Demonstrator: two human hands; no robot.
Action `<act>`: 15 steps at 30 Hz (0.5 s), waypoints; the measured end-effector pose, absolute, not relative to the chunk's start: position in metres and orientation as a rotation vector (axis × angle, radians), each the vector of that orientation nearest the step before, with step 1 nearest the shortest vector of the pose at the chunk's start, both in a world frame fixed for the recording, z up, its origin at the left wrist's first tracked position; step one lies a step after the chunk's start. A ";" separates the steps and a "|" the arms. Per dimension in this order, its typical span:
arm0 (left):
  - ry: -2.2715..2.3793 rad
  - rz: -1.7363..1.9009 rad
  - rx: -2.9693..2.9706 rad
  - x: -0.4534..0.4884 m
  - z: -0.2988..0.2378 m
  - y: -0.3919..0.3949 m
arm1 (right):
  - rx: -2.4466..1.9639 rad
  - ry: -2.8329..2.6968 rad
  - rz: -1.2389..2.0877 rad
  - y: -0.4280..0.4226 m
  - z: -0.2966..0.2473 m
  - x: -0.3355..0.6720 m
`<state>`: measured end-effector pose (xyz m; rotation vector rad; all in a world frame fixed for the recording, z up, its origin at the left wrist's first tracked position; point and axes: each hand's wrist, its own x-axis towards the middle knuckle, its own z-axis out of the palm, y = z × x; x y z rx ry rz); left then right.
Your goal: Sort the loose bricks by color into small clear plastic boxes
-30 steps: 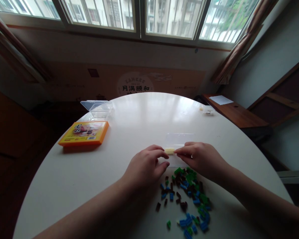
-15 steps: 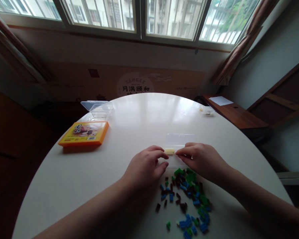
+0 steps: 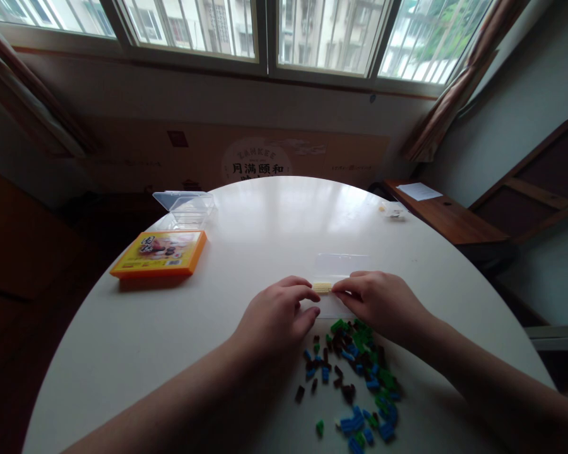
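Observation:
A short row of pale yellow toy bricks (image 3: pixel 322 287) lies on a clear plastic case (image 3: pixel 341 263) that stands unfolded on the table. My left hand (image 3: pixel 280 310) rests at the left of the row, its thumb and forefinger apart and the forefinger tip close to the bricks. From the other side, my right hand (image 3: pixel 379 301) comes in with thumb and forefinger pinched together at the row's right end. Whatever lies between those fingertips is too small to make out. Just below the hands spreads a loose pile of green, blue and brown toy bricks (image 3: pixel 360 366).
The round white table (image 3: pixel 274 233) carries an orange-yellow box (image 3: pixel 163 252) and an open clear container (image 3: pixel 189 208) at the left. A small clear packet (image 3: pixel 394 211) lies at the far right edge. Beyond it stands a brown wooden desk (image 3: pixel 454 221) with a paper sheet.
My right fingertips have shifted very slightly left, closer against the end of the yellow row. My left hand and the loose bricks look the same.

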<state>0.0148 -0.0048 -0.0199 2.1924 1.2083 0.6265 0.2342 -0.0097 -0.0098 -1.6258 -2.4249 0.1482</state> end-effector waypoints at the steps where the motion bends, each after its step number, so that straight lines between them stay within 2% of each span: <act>1: 1.207 0.625 2.190 0.015 -0.020 -0.005 | -1.626 -2.425 0.144 -0.010 -0.010 0.234; 15: 1.201 0.619 2.188 0.015 -0.020 -0.006 | -1.629 -2.406 0.191 -0.010 -0.011 0.234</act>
